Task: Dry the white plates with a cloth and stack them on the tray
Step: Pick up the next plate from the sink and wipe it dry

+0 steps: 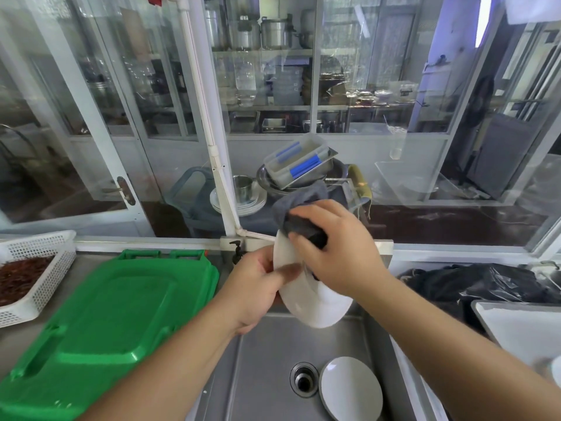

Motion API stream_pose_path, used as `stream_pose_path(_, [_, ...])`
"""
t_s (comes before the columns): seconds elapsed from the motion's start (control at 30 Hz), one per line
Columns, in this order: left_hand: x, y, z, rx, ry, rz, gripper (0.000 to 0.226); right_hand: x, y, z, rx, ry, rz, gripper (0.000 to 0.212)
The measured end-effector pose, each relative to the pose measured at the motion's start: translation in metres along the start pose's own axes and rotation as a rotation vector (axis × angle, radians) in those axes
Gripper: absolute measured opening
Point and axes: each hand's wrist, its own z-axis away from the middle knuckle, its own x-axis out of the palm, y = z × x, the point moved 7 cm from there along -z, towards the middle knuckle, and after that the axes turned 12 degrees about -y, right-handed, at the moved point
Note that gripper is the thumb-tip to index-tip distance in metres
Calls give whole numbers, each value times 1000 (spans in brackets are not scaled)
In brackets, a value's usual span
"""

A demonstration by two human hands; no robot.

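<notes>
Above the steel sink [267, 354] I hold a white plate [315, 308] tilted nearly on edge. My left hand [258, 287] grips its left rim, thumb across the face. My right hand [331, 247] presses a dark grey cloth [300, 205] against the plate's upper part. A second white plate [349, 387] leans in the sink beside the drain [303, 379]. A metal tray [522, 326] lies on the counter at the right.
A large green plastic lid [106, 317] covers the counter on the left. A white basket [36, 268] with reddish-brown contents stands at the far left. Black plastic bags [473, 284] lie at the right. Behind the glass are stacked plates [243, 205] and containers.
</notes>
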Motion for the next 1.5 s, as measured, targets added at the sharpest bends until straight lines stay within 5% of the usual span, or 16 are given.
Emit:
stream_pose_path(0.13, [0, -1, 8, 12, -29, -36, 16, 6, -34, 7, -255, -67, 194, 29])
stream_pose_path(0.27, [3, -6, 10, 27, -43, -10, 15, 3, -37, 2, -263, -25, 188, 27])
stream_pose_path(0.4, [-2, -5, 14, 82, 16, 32, 19, -21, 7, -16, 15, 92, 25, 24])
stream_pose_path(0.7, [-10, -2, 12, 143, 205, 82, 23, -5, 121, 17, 596, -24, -351, 16])
stream_pose_path(1.0, [-12, -9, 10, 176, 234, 104, 24, 62, 139, 68, 938, 157, -1312, 34])
stream_pose_path(1.17, [-3, -16, 8, 127, 163, 179, 26, 69, 139, 62, 900, 193, -1547, 33])
stream_pose_path(1.3, [-2, -10, 8, 81, 132, 134, 55, 60, 140, 51, 854, 207, -1515, 38])
stream_pose_path(1.5, [-16, 14, 3, -81, 74, 294, 62, 34, 140, 35, 755, 129, -1337, 21])
